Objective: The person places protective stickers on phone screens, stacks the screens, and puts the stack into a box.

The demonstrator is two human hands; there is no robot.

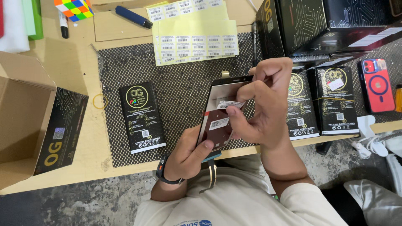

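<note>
A black flat box is lying on a dotted mat on the surface, with yellow barcode label sheets behind it and more black boxes to the right. The left hand is gripping a phone screen panel from below, above the surface's front edge. The right hand is pinching a white barcode sticker onto the panel's back.

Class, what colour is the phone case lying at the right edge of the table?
Red, with a dark ring on its back: the phone case, seen in the head view.
</note>
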